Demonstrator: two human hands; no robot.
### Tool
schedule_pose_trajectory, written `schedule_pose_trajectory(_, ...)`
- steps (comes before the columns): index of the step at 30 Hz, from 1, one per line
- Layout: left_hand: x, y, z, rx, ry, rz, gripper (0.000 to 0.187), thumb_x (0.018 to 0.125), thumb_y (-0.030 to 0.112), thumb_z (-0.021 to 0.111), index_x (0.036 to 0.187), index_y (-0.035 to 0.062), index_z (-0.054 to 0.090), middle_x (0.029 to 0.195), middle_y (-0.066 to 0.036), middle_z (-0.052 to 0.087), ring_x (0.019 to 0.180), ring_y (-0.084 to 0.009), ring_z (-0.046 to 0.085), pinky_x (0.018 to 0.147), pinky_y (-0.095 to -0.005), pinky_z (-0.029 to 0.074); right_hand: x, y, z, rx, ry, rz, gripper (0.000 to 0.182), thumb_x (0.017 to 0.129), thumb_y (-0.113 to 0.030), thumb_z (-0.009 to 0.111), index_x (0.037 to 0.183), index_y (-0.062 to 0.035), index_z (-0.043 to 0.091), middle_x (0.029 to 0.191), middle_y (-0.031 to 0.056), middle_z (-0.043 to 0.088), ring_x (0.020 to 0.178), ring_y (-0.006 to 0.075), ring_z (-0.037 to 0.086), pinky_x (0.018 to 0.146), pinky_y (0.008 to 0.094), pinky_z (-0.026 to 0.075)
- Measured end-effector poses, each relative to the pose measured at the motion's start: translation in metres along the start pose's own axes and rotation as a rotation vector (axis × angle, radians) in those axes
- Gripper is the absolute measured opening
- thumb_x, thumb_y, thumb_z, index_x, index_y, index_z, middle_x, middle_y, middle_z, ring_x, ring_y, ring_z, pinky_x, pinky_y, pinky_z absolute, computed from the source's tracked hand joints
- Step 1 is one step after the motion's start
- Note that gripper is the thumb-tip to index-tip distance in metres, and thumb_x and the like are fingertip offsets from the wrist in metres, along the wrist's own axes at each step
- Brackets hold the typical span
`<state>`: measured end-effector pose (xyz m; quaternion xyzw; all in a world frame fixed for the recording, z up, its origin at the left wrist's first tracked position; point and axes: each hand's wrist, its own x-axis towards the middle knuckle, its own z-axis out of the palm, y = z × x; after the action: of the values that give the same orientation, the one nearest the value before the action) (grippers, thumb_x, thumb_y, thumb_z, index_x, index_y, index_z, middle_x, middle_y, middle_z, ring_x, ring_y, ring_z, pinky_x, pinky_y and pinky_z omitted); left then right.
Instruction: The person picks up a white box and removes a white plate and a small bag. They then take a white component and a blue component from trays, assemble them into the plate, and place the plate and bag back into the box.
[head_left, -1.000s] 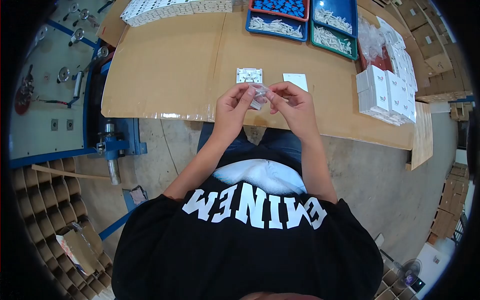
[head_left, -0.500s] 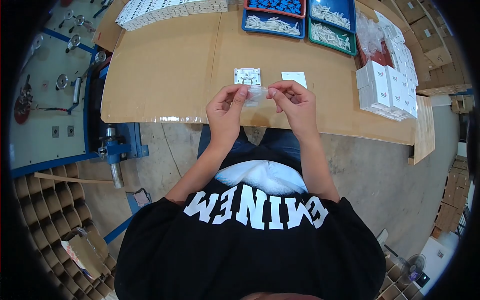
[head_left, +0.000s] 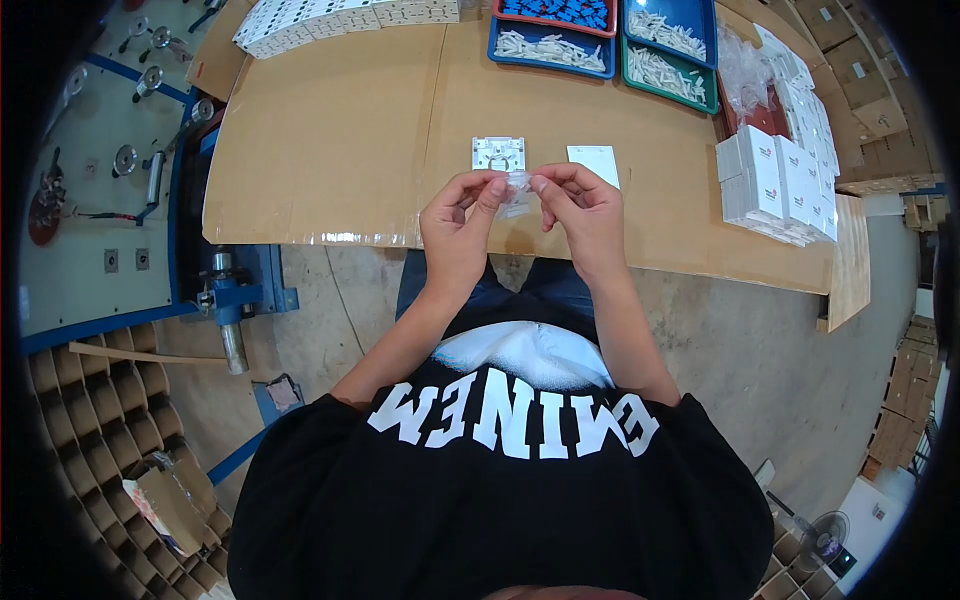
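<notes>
A small clear plastic bag (head_left: 516, 195) is stretched between my two hands above the front part of the table. My left hand (head_left: 460, 222) pinches its left side between thumb and forefinger. On the other side, the thumb and forefinger of my right hand (head_left: 588, 215) are closed on the bag's upper edge. What the bag contains, if anything, I cannot make out. Just beyond my fingers lies a white plastic housing (head_left: 498, 148) with its inner structure facing up. To its right is a flat white plate (head_left: 597, 160), partly behind my right hand.
Blue trays (head_left: 550, 54) and a green tray (head_left: 670, 84) hold small white parts; a red tray (head_left: 560, 12) holds blue ones. White boxes (head_left: 765, 175) are stacked at the right. White units (head_left: 340, 18) line the back left of the cardboard-covered table (head_left: 320, 150).
My hands have drawn closer together, the right one moving left. The bag between them is more bunched up than before.
</notes>
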<state>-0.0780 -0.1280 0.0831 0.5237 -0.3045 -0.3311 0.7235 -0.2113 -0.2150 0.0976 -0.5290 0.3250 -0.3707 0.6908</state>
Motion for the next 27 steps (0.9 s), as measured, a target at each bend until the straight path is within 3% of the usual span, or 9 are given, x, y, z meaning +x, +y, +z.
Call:
schedule_pose_trajectory(18, 0.006, -0.004, -0.008, 0.139, 0.009, -0.018, 0.020, 0.100, 0.014, 0.069, 0.109, -0.0043, 0.070, 0.094, -0.008, 0.074, 0.088, -0.0124, 0.069, 0.082, -0.0255, 0.054, 0.002, 0.008, -0.001, -0.054, 0.040, 0.026, 0.014, 0.095, -0.007, 0.074, 0.105, 0.0034, 0.074, 0.087, 0.0046, 0.074, 0.063, 0.0055, 0.055, 0.056, 0.0210, 0.043)
schedule_pose_trajectory(27, 0.003, -0.007, -0.007, 0.110, -0.022, 0.004, 0.017, 0.101, 0.013, 0.068, 0.107, -0.0033, 0.067, 0.094, -0.005, 0.070, 0.086, -0.0106, 0.065, 0.080, -0.0248, 0.052, -0.003, 0.010, 0.008, 0.070, 0.021, 0.060, 0.011, 0.097, -0.011, 0.071, 0.102, -0.0014, 0.071, 0.080, -0.0019, 0.066, 0.063, 0.0016, 0.053, 0.052, 0.0195, 0.040)
